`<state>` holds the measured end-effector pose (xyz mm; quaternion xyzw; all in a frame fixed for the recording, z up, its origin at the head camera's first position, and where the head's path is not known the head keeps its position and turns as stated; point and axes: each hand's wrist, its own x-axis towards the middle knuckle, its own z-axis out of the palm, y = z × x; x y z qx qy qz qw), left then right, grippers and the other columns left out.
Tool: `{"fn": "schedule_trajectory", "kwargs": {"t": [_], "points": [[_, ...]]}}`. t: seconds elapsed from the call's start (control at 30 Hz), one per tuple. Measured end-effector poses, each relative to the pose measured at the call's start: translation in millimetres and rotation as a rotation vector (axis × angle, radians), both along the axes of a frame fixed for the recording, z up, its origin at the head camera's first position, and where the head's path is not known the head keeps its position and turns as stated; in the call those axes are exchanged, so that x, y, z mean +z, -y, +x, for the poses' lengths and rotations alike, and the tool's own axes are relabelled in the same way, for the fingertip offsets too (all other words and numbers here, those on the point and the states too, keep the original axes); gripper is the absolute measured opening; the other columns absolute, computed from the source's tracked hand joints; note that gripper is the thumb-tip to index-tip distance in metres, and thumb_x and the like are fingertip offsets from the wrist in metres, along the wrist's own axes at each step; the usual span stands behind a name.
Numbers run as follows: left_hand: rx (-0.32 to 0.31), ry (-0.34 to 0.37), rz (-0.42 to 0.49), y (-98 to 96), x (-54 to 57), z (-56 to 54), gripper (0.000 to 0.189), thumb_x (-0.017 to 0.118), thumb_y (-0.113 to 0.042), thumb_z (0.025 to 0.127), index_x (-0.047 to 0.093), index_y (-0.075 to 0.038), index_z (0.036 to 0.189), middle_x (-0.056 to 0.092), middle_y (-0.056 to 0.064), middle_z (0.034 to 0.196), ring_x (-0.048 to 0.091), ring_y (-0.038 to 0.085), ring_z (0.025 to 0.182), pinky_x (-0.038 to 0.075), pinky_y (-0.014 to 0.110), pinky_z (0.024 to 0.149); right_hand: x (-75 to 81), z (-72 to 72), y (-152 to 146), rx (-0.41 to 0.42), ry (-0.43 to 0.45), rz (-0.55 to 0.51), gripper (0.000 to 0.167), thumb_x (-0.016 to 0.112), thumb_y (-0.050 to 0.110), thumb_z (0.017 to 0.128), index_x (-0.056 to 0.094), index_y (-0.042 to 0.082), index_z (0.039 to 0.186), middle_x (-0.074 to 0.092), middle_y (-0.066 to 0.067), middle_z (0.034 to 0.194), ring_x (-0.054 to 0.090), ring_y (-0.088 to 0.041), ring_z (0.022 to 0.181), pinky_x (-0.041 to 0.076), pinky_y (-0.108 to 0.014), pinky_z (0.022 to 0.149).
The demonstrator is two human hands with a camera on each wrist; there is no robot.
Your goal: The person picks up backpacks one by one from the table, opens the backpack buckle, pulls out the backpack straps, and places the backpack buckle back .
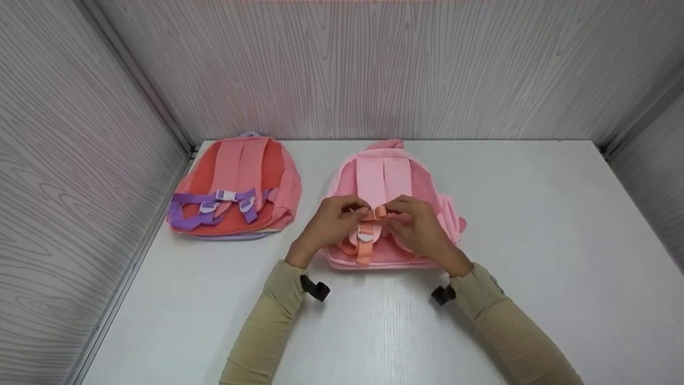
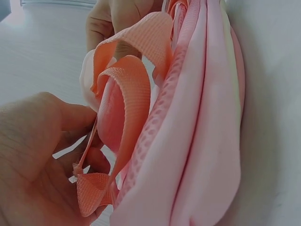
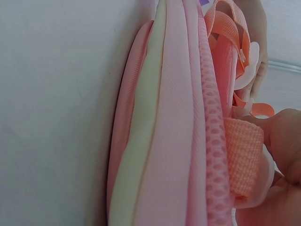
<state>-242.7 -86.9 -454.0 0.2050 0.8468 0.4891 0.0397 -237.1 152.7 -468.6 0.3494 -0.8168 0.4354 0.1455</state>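
A light pink backpack [image 1: 385,171] lies on the table with its shoulder straps facing up. Over its lower middle, an orange webbing strap [image 1: 375,214] is raised between both hands. My left hand [image 1: 332,220] pinches the strap's left part between thumb and fingers. From the other side my right hand [image 1: 422,227] pinches its right part; the fingers hide any buckle there. Just below hangs a white adjuster buckle [image 1: 366,233] with an orange strap tail [image 1: 364,253]. In the left wrist view, loops of orange webbing [image 2: 134,94] stand off the mesh back panel.
To the left lies a coral backpack [image 1: 230,166], also straps up, with purple webbing [image 1: 184,222] and a white clip buckle [image 1: 226,195] joined across it. Wood-grain panels [image 1: 374,69] wall the white table [image 1: 534,214] at the back and sides.
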Motion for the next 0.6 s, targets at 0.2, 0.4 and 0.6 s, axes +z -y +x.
{"fn": "schedule_trajectory", "kwargs": {"t": [0.2,0.4,0.6], "points": [[-0.007,0.018,-0.024,4.7,2.0,-0.7,0.017,0.071,-0.027,0.104,0.079,-0.016,0.115,0.076,-0.001,0.112,0.064,0.017,0.105,0.054,0.040,0.101,0.8,-0.2,-1,-0.001,0.033,0.009,0.021,0.083,0.009,0.093,0.082,0.007,0.114,0.078,-0.007,0.104,0.073,-0.020,0.098,0.064,-0.041,0.090],[-0.041,0.001,-0.029,10.6,2.9,-2.4,0.016,0.073,-0.023,0.102,0.079,-0.013,0.114,0.074,0.001,0.109,0.062,0.017,0.099,0.053,0.035,0.093,2.1,2.1,-2,-0.023,0.109,0.017,0.026,0.081,0.010,0.095,0.081,0.010,0.121,0.078,-0.005,0.110,0.073,-0.018,0.104,0.061,-0.040,0.097],[-0.045,-0.017,-0.050,13.6,4.4,-3.4,0.015,0.073,-0.019,0.101,0.079,-0.012,0.113,0.073,0.002,0.105,0.059,0.016,0.093,0.050,0.031,0.084,2.9,2.6,-2,-0.019,0.108,0.012,0.026,0.081,0.010,0.095,0.081,0.010,0.121,0.078,-0.005,0.110,0.073,-0.019,0.104,0.060,-0.040,0.099]]}}
